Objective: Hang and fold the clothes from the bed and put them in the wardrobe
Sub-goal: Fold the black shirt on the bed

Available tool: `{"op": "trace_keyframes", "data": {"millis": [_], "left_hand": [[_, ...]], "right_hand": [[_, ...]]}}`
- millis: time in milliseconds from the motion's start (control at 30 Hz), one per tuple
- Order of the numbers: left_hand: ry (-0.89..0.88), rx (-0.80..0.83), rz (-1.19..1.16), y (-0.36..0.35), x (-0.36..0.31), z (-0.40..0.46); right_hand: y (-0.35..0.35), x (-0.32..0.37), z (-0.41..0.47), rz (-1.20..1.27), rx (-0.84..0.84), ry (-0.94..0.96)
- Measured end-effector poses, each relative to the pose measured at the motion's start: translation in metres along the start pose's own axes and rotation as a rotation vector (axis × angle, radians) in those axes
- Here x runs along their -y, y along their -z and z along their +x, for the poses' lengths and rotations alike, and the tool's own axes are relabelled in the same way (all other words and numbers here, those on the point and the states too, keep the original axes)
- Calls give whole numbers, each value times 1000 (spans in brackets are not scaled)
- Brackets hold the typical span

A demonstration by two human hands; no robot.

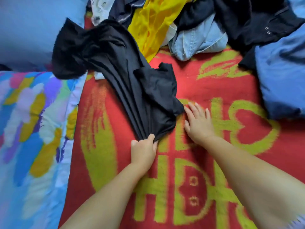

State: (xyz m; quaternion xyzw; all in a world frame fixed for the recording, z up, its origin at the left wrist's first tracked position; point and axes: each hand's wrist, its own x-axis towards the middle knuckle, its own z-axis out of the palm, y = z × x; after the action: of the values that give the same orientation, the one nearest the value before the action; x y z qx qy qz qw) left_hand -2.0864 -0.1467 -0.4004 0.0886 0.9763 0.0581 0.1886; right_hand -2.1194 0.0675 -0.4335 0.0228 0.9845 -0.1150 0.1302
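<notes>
Head view: a black garment (125, 76) lies bunched on a red and yellow blanket (206, 83), its near end pinched in the left hand (143, 151); the right hand (198, 123) rests flat, fingers spread, just beside it

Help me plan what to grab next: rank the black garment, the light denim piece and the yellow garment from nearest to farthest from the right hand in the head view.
From the right hand:
1. Black garment, just left of the fingertips.
2. Light denim piece, farther up the bed, straight ahead.
3. Yellow garment, up and to the left in the pile.
</notes>
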Motion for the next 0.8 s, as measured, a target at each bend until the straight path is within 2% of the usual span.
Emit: {"op": "trace_keyframes", "data": {"millis": [100,167,333,400,467,567,667,800], "left_hand": [[-55,9,53,36,-9,-56],[-143,-67,-18,75,-27,-81],[-472,-464,-149,207,-77,-123],[-519,-571,-235,264,-91,-131],[-515,-616,-370,319,-103,-139],[-526,-623,-557,388,-120,-153],[-541,-700,-696,451,-139,-169],[-685,-710,-714,517,-156,-192]], "right_hand": [[28,16,-48,92,290,-14],[65,28,-77,185,317,13],[212,57,-113,275,-30,270],[290,67,-120,360,-166,226],[369,75,-133,414,-295,166],[459,89,-163,488,-324,230],[512,113,-199,519,-321,315],[555,129,-229,378,-434,371]]}}
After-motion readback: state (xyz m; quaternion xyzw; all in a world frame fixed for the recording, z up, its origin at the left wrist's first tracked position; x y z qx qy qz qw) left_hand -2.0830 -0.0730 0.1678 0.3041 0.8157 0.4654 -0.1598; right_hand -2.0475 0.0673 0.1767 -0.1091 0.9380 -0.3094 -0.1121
